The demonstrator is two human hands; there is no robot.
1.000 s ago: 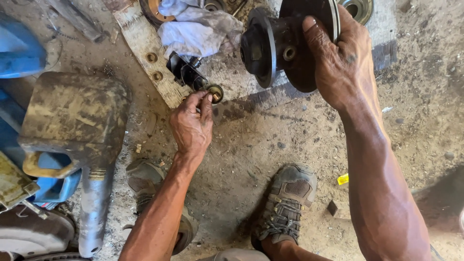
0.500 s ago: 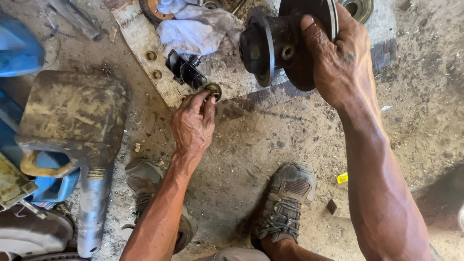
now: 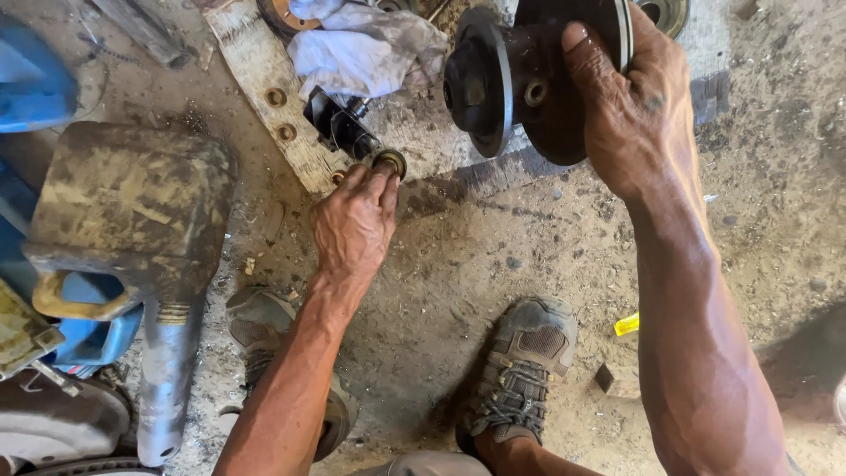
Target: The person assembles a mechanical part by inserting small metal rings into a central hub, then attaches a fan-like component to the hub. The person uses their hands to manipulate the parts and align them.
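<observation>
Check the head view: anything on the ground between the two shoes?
Head view: only bare, dusty ground between the left shoe and right shoe; nothing lies in that stretch. The left forearm crosses above it.

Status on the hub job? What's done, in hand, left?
Done: the hub is off the ground, gripped by the right hand. In hand: the left hand has its fingertips on a small ring at the plank edge. Left: the ring and the black part beside it are apart from the hub.

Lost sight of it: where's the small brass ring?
Head view, upper middle: the small brass ring sits at the left hand's fingertips, beside the black part on the wooden plank.
</observation>
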